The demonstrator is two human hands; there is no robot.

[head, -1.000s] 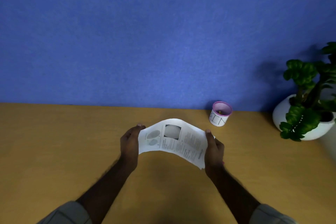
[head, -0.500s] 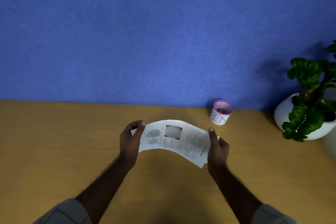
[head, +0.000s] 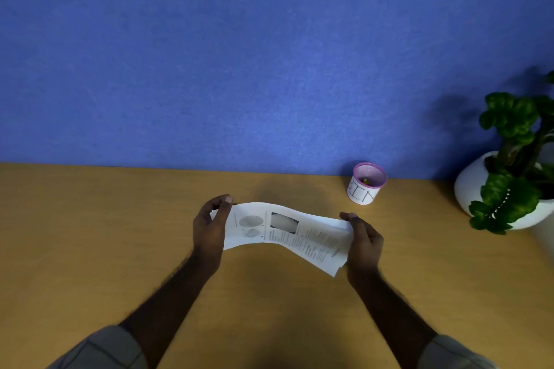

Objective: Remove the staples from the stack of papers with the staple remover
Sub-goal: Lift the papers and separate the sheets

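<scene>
Head view shows your left hand [head: 209, 228] and right hand [head: 364, 244] gripping opposite ends of the white printed paper stack [head: 284, 232] above the table [head: 90, 234]; no staple remover visible, so removal seems unstarted.

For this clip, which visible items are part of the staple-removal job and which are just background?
Part of the job:
- stack of papers, held at its ends by the left hand and right hand
- no staple remover in view

Background:
- small cup marked BIN
- potted plant
- wooden table
</scene>
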